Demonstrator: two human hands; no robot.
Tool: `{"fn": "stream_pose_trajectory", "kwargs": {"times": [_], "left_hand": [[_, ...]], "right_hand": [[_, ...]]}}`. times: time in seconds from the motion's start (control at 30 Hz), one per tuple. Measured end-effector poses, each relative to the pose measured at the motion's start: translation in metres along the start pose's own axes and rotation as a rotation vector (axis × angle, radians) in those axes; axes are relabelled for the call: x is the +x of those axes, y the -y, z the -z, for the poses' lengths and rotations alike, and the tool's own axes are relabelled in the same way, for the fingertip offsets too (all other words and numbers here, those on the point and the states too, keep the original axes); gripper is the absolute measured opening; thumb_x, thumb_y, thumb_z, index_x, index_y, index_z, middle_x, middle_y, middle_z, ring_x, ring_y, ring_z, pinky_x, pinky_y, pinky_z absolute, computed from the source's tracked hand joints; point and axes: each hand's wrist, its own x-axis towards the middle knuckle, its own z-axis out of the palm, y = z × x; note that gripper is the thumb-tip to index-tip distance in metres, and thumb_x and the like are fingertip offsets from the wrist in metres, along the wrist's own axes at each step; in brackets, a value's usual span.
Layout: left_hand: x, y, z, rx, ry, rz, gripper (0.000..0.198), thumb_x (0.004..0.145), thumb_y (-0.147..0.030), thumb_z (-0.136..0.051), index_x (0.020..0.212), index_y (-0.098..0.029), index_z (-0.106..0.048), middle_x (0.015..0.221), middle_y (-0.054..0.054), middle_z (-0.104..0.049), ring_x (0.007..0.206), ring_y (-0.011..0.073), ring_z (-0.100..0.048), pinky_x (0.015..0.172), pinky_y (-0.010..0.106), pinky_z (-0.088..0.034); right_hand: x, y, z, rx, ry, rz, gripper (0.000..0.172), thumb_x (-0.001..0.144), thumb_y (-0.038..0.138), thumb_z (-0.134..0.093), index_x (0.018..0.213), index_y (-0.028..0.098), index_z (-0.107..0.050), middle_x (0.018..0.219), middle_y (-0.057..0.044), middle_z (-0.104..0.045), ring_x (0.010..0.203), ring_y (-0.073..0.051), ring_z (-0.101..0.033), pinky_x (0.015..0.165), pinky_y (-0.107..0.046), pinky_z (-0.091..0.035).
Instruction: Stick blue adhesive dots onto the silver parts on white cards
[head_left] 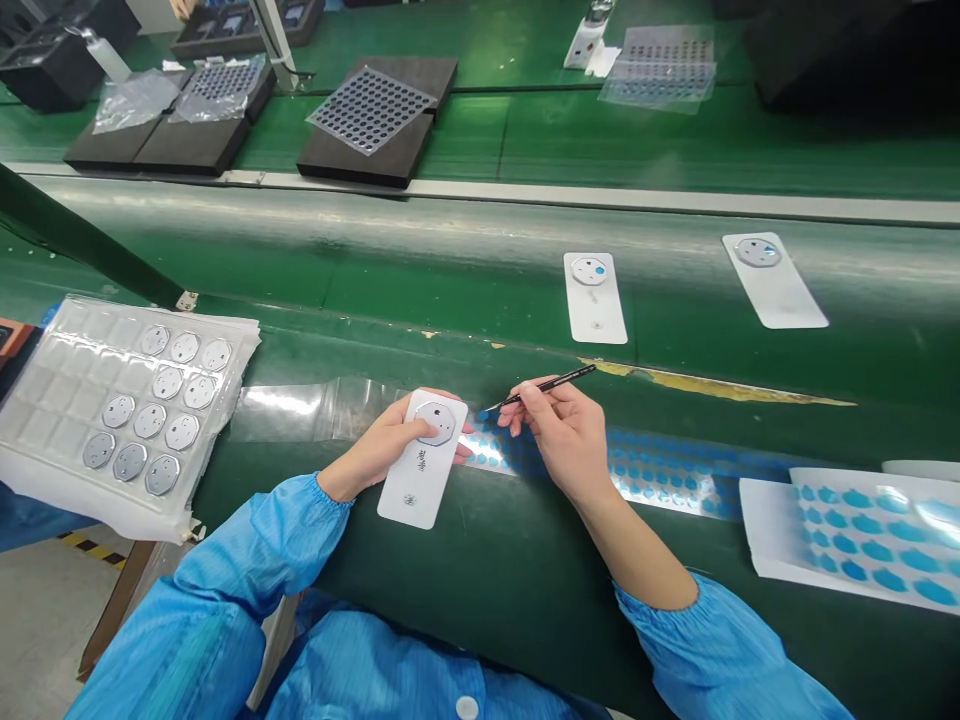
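My left hand [390, 440] is closed around the upper part of a white back panel [409, 490], its thumb lying on the grey round camera plate [442, 425] near the panel's top. To the right, my right hand [562, 430] pinches a thin black pair of tweezers [559, 381]. The tweezers' tip points left, with a small blue sticker [484, 414] at its end, close to the panel's edge but apart from it. Under my right hand runs a clear strip of blue round stickers [660, 475]; the hand hides part of it.
A clear tray [52, 390] with several round plates lies at the left. Two white panels, a nearer one [598, 310] and a farther one [787, 285], rest on the green belt. Sticker sheets [870, 540] lie at right. Black foam blocks [352, 165] stand at the back.
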Motion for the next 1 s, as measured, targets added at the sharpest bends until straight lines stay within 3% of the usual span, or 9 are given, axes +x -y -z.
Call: {"fn": "stream_pose_trajectory", "kwargs": {"times": [0.3, 0.57, 1.0], "left_hand": [[-0.005, 0.012, -0.019, -0.063, 0.003, -0.016, 0.046, 0.077, -0.018, -0.076, 0.12, -0.017, -0.061, 0.095, 0.009, -0.08, 0.085, 0.0287, -0.08, 0.084, 0.043, -0.066], [-0.002, 0.017, -0.02, -0.107, -0.036, -0.056, 0.046, 0.069, -0.016, -0.075, 0.113, -0.017, -0.064, 0.09, 0.004, -0.077, 0.079, 0.0257, -0.078, 0.079, 0.04, -0.064], [-0.001, 0.016, -0.018, -0.042, -0.004, -0.092, 0.044, 0.072, -0.02, -0.075, 0.115, -0.018, -0.063, 0.09, 0.003, -0.076, 0.077, 0.0249, -0.076, 0.073, 0.036, -0.06]], "right_hand": [[-0.027, 0.014, -0.024, 0.06, 0.09, -0.038, 0.03, 0.096, 0.048, -0.078, 0.091, 0.018, -0.072, 0.069, -0.003, -0.074, 0.052, -0.013, -0.065, 0.05, -0.025, -0.056], [-0.032, 0.019, -0.028, 0.024, 0.047, 0.01, 0.028, 0.095, 0.045, -0.08, 0.091, 0.019, -0.072, 0.071, -0.003, -0.075, 0.057, -0.017, -0.07, 0.049, -0.027, -0.06], [-0.035, 0.012, -0.029, -0.028, 0.01, 0.068, 0.024, 0.097, 0.049, -0.077, 0.091, 0.025, -0.072, 0.074, -0.004, -0.076, 0.057, -0.021, -0.071, 0.045, -0.033, -0.057]]}}
